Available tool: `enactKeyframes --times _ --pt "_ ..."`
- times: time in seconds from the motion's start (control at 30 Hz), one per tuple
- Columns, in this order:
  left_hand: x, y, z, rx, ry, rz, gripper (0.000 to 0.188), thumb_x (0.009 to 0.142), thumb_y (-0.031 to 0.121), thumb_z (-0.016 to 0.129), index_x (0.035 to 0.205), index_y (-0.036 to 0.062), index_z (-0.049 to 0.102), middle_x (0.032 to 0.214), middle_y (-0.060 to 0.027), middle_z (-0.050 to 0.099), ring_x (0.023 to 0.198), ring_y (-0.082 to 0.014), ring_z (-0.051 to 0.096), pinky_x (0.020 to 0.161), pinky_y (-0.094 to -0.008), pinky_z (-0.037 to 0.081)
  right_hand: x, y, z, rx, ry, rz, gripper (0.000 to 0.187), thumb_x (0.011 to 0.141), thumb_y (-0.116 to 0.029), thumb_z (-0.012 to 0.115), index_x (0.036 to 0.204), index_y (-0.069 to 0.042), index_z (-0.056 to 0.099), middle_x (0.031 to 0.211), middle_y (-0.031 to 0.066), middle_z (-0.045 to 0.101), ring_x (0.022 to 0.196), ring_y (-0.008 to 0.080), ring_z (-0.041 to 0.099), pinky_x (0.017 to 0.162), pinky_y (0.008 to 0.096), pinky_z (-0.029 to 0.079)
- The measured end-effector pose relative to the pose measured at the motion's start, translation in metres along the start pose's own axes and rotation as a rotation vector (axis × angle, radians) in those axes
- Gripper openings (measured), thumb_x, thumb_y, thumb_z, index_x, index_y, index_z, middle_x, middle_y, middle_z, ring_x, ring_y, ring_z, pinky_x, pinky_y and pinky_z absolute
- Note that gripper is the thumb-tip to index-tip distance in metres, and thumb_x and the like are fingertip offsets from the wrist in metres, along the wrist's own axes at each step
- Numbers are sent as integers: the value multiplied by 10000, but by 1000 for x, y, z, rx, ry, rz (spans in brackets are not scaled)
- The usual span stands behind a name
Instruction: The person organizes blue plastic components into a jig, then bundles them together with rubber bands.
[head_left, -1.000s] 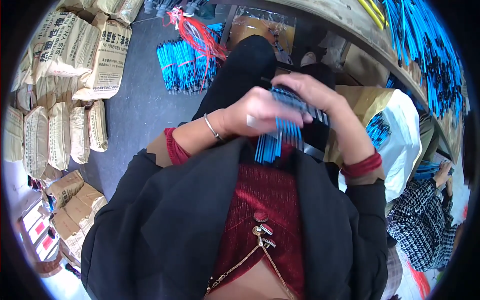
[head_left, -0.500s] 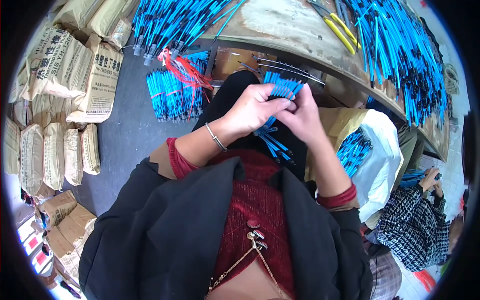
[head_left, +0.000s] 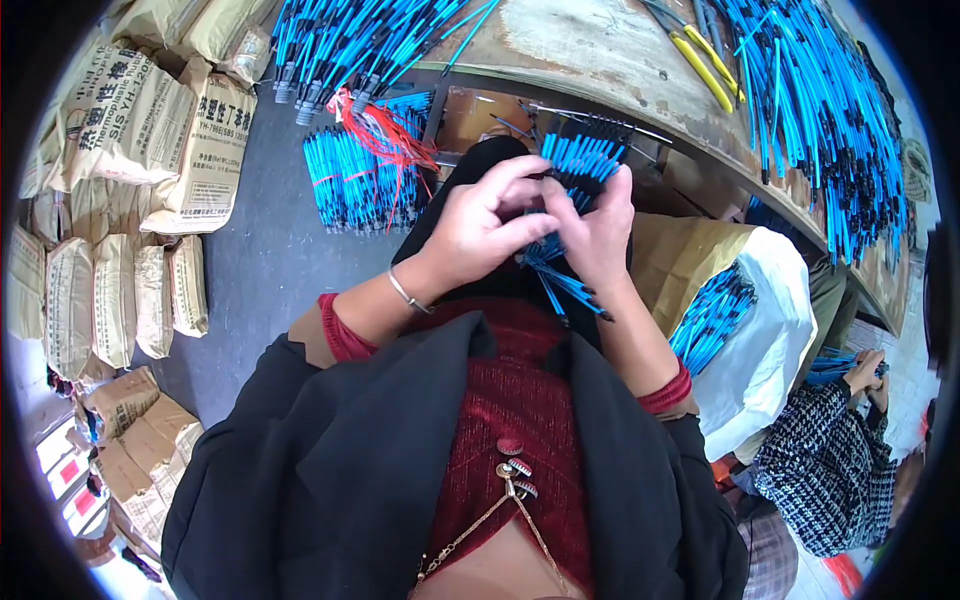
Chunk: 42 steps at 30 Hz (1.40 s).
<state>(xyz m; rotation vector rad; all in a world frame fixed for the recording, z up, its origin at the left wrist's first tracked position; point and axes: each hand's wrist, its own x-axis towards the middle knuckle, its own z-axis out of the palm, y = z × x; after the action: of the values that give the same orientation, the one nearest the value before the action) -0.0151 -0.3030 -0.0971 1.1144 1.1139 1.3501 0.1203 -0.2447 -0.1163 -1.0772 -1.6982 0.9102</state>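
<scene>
My left hand (head_left: 490,228) is raised over my lap, thumb stretched out and fingers curved apart from it. Close beside it, my right hand (head_left: 598,232) has its thumb and fingers spread, slightly blurred, and neither hand visibly grips anything. Just beyond the fingertips, a bundle of thin blue sticks with black ends (head_left: 582,155) is fanned out, its lower part partly hidden by my right hand. More loose blue sticks (head_left: 562,285) lie on my dark trousers below the hands, pointing toward me.
A wooden workbench (head_left: 600,50) carries piles of blue sticks and yellow-handled pliers (head_left: 705,70). Banded bundles (head_left: 350,180) and red ties (head_left: 375,135) lie left of my knee. At right stands a white-lined sack (head_left: 770,330); a co-worker (head_left: 830,455) sits beyond. Paper sacks (head_left: 205,150) fill the left.
My hands have come off the bundle they were holding together, and their fingers have spread. The bundle now sits slightly farther from me, fanned wider. The view has shifted a little.
</scene>
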Motion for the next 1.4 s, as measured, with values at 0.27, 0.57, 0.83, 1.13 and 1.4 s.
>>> enactKeyframes --times 0.27,0.57,0.83,1.13,1.4 --pt "43 18 -14 -193 -100 -66 256 810 123 647 1027 1 587 882 -45 630 814 -80 562 745 -237 465 -1 -14 6 -71 -40 -24 340 726 -130 727 967 -7 521 851 97 641 750 107 600 675 275 490" --pt "54 25 -13 123 -69 -89 162 845 106 584 939 -18 631 821 0 619 772 -49 533 702 -217 452 4 -9 2 160 -87 102 360 757 -148 702 1057 -25 546 878 88 651 795 113 610 734 289 490" --pt "63 49 -41 990 -212 480 384 783 262 645 1064 7 590 763 -123 634 712 -211 620 651 -301 473 14 6 0 -16 -47 47 281 786 -147 657 1019 -27 558 882 124 652 803 249 651 719 327 495" --pt "278 194 -7 1143 -375 298 447 765 234 655 1122 -9 545 979 -138 639 874 -230 616 779 -333 486 34 15 -6 100 -40 85 265 774 -125 672 978 -6 552 822 131 649 748 250 656 663 318 502" --pt "438 73 33 1757 -2 391 296 792 148 547 1082 167 599 945 -131 639 937 -290 604 855 -491 424 42 16 -12 138 -59 13 298 775 -120 680 965 39 516 776 162 642 691 294 651 590 344 507"
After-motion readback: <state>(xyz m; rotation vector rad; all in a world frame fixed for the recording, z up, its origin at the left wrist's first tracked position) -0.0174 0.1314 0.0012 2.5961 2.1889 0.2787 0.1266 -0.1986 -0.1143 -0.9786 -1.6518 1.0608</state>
